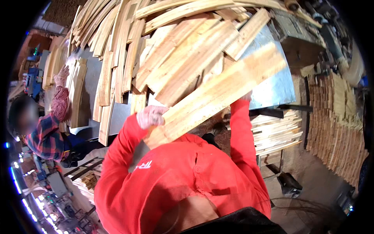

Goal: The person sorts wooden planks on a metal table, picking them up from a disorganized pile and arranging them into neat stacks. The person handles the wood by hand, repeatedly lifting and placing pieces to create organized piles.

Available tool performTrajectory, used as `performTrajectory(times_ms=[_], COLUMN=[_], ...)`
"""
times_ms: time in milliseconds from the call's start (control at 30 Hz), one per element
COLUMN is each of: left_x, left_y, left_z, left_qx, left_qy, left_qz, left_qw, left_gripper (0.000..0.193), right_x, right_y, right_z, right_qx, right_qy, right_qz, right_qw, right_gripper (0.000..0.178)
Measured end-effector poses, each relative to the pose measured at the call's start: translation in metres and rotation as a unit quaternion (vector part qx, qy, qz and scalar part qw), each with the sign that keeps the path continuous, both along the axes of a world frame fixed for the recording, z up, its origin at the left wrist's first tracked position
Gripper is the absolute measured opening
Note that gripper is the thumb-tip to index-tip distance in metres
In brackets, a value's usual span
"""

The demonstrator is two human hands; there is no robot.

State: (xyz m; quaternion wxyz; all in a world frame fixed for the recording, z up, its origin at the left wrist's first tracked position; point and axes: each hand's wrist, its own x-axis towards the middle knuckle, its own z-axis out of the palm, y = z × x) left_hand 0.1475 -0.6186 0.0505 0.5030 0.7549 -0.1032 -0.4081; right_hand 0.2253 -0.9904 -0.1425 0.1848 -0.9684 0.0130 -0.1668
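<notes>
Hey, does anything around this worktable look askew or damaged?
The loose boards on the metal table look askew: they overlap at differing angles, unlike the neat stack at right. The long board in the left hand shows no obvious damage, though its far end is blurred. I see no spill.

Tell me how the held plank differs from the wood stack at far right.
The held plank is one piece; the wood stack is many pieces piled together. The held plank slants before the body, gripped by the left hand, while the wood stack stands off to the right, untouched. The held plank looks paler; the wood stack looks browner. Both are wood.
</notes>
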Motion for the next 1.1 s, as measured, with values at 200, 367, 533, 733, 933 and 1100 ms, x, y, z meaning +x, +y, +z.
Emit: performTrajectory(times_ms=[200,367,533,733,933,1100], left_x=[-0.013,0.000,-0.012,-0.006,-0.043,-0.049], left_y=[0.076,0.159,0.198,0.161,0.183,0.186], left_z=[-0.002,-0.051,-0.110,-0.065,-0.108,-0.062], left_qx=[-0.158,-0.160,-0.042,0.145,-0.075,-0.070], left_qy=[-0.164,-0.135,-0.153,-0.113,-0.062,0.035], left_qz=[0.306,0.458,0.449,0.316,0.498,0.587], left_qw=[0.924,0.864,0.879,0.931,0.861,0.806], left_gripper=[0.057,0.046,0.045,0.077,0.061,0.057], right_x=[0.130,0.092,0.069,0.050,0.203,0.427], right_y=[0.159,0.151,0.299,0.432,0.403,0.391], right_z=[0.080,0.035,0.074,0.065,0.150,0.174], right_qx=[0.269,0.387,0.745,0.317,0.100,-0.340], right_qy=[0.258,-0.143,-0.117,0.074,0.187,0.069], right_qz=[-0.341,-0.209,0.050,0.151,0.397,0.238], right_qw=[0.863,0.887,0.655,0.934,0.893,0.907], right_gripper=[0.110,0.107,0.092,0.100,0.086,0.115])
